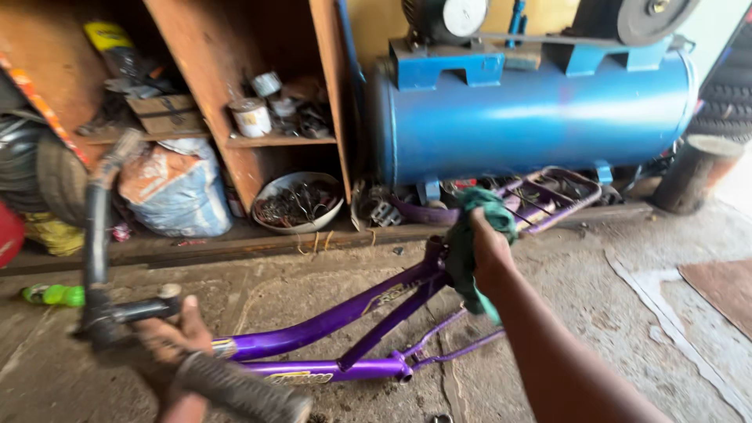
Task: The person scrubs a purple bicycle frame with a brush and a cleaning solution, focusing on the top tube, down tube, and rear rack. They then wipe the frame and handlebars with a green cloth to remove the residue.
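Note:
A purple bicycle frame [345, 317] lies tilted above the concrete floor, its rear rack [552, 196] pointing toward the blue tank. My right hand [489, 251] is closed on a green rag [470, 235] and presses it against the frame near the seat tube. My left hand [176, 345] grips the black handlebar stem [129, 312] at the frame's front end. One black handlebar arm [96, 235] rises upward, and a ribbed black grip [243, 392] points toward me, blurred.
A blue compressor tank [533, 117] stands at the back. Wooden shelves [274, 141] hold a tin and clutter. A bowl of metal parts [298, 204], a sack [176, 188], a green bottle [53, 294], tyres [19, 164] and a log stump [693, 172] lie around.

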